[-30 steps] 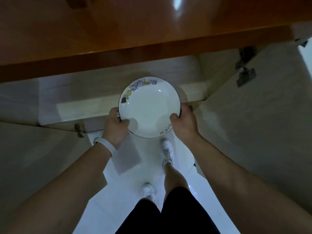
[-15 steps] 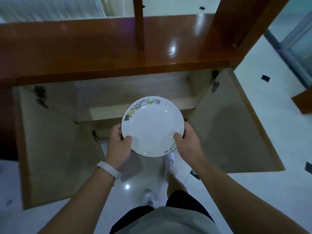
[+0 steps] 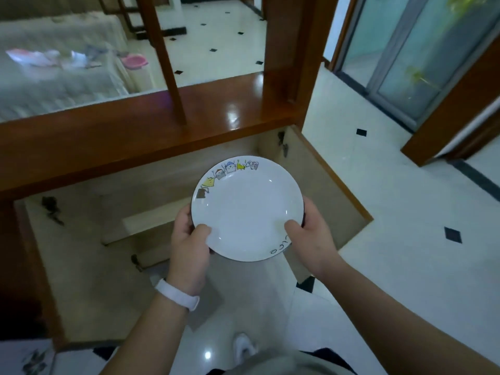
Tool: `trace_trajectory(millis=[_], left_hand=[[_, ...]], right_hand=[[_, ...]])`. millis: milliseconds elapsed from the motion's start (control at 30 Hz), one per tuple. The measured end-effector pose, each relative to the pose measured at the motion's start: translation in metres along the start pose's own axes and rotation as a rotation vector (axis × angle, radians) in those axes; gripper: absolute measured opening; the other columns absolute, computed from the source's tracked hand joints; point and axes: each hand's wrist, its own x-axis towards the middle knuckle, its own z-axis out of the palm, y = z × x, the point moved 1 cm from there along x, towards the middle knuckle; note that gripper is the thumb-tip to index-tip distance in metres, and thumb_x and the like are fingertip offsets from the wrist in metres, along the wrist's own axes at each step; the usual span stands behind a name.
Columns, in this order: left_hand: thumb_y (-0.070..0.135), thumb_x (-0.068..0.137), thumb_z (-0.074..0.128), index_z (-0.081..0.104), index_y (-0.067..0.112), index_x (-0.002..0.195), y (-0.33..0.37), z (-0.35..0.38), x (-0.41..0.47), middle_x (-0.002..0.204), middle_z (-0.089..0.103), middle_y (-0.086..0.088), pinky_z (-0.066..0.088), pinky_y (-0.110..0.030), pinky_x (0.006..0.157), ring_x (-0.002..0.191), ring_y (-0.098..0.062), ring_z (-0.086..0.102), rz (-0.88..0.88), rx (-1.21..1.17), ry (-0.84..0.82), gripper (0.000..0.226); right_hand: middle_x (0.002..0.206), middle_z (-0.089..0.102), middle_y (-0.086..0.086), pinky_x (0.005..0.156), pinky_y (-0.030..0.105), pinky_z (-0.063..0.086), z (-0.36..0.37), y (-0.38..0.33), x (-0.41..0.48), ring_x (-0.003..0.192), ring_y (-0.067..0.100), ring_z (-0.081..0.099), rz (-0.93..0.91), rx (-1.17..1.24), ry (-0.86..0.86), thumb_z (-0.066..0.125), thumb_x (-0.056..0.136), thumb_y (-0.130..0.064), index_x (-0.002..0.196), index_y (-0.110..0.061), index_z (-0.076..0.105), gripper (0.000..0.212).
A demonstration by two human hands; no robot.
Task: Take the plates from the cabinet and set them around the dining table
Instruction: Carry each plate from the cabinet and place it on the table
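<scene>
A white plate (image 3: pixel 247 209) with small cartoon figures along its far-left rim is held level in front of me, above the open cabinet (image 3: pixel 151 220). My left hand (image 3: pixel 189 244) grips its left edge, thumb on top, a white band on the wrist. My right hand (image 3: pixel 311 239) grips the right edge the same way. Whether more plates sit under the top one I cannot tell. The cabinet's inner shelf shows pale wood. No dining table is in view.
Both cabinet doors (image 3: pixel 327 196) stand open, one to each side. A glossy brown counter top (image 3: pixel 140 136) with wooden posts (image 3: pixel 162 58) runs above the cabinet. White tiled floor (image 3: pixel 405 217) spreads to the right toward a glass sliding door (image 3: pixel 422 55). A covered sofa (image 3: pixel 54 77) lies beyond the counter.
I have risen from a crouch: the view lifted from inside the cabinet to above the counter. The plate came up and out with both hands, still held the same way.
</scene>
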Motion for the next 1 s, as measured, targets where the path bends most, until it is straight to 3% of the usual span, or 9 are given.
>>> trace_trajectory(millis=[100, 167, 267, 367, 467, 567, 767, 900, 1000], left_hand=[[-0.007, 0.086, 0.046, 0.062, 0.036, 0.105, 0.001, 0.036, -0.012, 0.1, 0.072, 0.016, 0.057, -0.053, 0.081, 0.103, -0.026, 0.066, -0.013, 0.034, -0.092, 0.05], [0.001, 0.081, 0.05, 0.063, 0.042, 0.101, 0.0, 0.064, -0.024, 0.099, 0.072, 0.016, 0.055, -0.061, 0.081, 0.103, -0.03, 0.065, -0.03, 0.052, -0.175, 0.048], [0.013, 0.07, 0.053, 0.066, 0.05, 0.099, -0.005, 0.11, -0.05, 0.105, 0.072, 0.015, 0.058, -0.051, 0.078, 0.101, -0.022, 0.067, -0.031, 0.094, -0.326, 0.048], [0.013, 0.068, 0.054, 0.067, 0.048, 0.102, -0.014, 0.162, -0.087, 0.106, 0.072, 0.013, 0.058, -0.042, 0.074, 0.098, -0.019, 0.069, -0.016, 0.093, -0.471, 0.051], [0.01, 0.071, 0.053, 0.068, 0.047, 0.103, -0.027, 0.216, -0.138, 0.106, 0.073, 0.011, 0.058, -0.033, 0.067, 0.094, -0.014, 0.07, -0.014, 0.1, -0.62, 0.052], [0.008, 0.071, 0.052, 0.068, 0.044, 0.104, -0.043, 0.268, -0.193, 0.101, 0.074, 0.01, 0.055, -0.025, 0.058, 0.086, -0.01, 0.07, -0.069, 0.075, -0.752, 0.051], [0.011, 0.071, 0.052, 0.066, 0.041, 0.109, -0.078, 0.372, -0.314, 0.101, 0.073, 0.007, 0.053, -0.031, 0.057, 0.08, -0.013, 0.068, -0.142, 0.103, -1.057, 0.05], [0.012, 0.071, 0.051, 0.065, 0.038, 0.11, -0.097, 0.421, -0.394, 0.096, 0.073, 0.008, 0.051, -0.031, 0.053, 0.076, -0.013, 0.067, -0.174, 0.148, -1.245, 0.05], [0.011, 0.071, 0.05, 0.064, 0.04, 0.111, -0.109, 0.446, -0.447, 0.097, 0.074, 0.008, 0.052, -0.032, 0.054, 0.076, -0.013, 0.068, -0.207, 0.166, -1.38, 0.051]], right_hand=[[0.096, 0.064, -0.031, 0.058, 0.004, 0.045, -0.038, -0.002, -0.02, 0.088, -0.012, 0.058, -0.012, 0.036, 0.091, 0.048, 0.076, -0.016, 0.112, -0.051, 0.055, 0.05], [0.094, 0.065, -0.028, 0.06, 0.006, 0.047, -0.07, -0.002, -0.038, 0.086, -0.009, 0.06, -0.025, 0.051, 0.163, 0.048, 0.074, -0.018, 0.11, -0.053, 0.056, 0.051], [0.091, 0.066, -0.021, 0.067, 0.02, 0.051, -0.125, 0.008, -0.071, 0.082, -0.001, 0.061, -0.03, 0.069, 0.279, 0.047, 0.072, -0.017, 0.12, -0.042, 0.058, 0.055], [0.091, 0.067, -0.014, 0.07, 0.026, 0.053, -0.182, 0.023, -0.116, 0.081, 0.008, 0.061, -0.039, 0.073, 0.383, 0.048, 0.072, -0.016, 0.118, -0.038, 0.058, 0.052], [0.093, 0.068, -0.014, 0.074, 0.031, 0.056, -0.239, 0.042, -0.166, 0.082, 0.009, 0.064, 0.011, 0.074, 0.501, 0.05, 0.072, -0.02, 0.119, -0.042, 0.056, 0.053], [0.089, 0.067, -0.006, 0.075, 0.042, 0.057, -0.296, 0.063, -0.22, 0.083, 0.02, 0.063, 0.04, 0.076, 0.624, 0.05, 0.071, -0.023, 0.114, -0.048, 0.057, 0.051], [0.075, 0.063, -0.013, 0.053, 0.026, 0.049, -0.399, 0.107, -0.337, 0.061, 0.01, 0.055, 0.104, 0.111, 0.94, 0.049, 0.072, -0.022, 0.108, -0.051, 0.057, 0.047], [0.089, 0.062, 0.012, 0.063, 0.04, 0.053, -0.441, 0.123, -0.41, 0.07, 0.027, 0.056, 0.142, 0.14, 1.117, 0.048, 0.072, -0.018, 0.104, -0.043, 0.061, 0.043], [0.091, 0.065, 0.006, 0.07, 0.046, 0.055, -0.463, 0.132, -0.462, 0.079, 0.03, 0.059, 0.159, 0.124, 1.254, 0.048, 0.069, -0.023, 0.105, -0.044, 0.061, 0.044]])
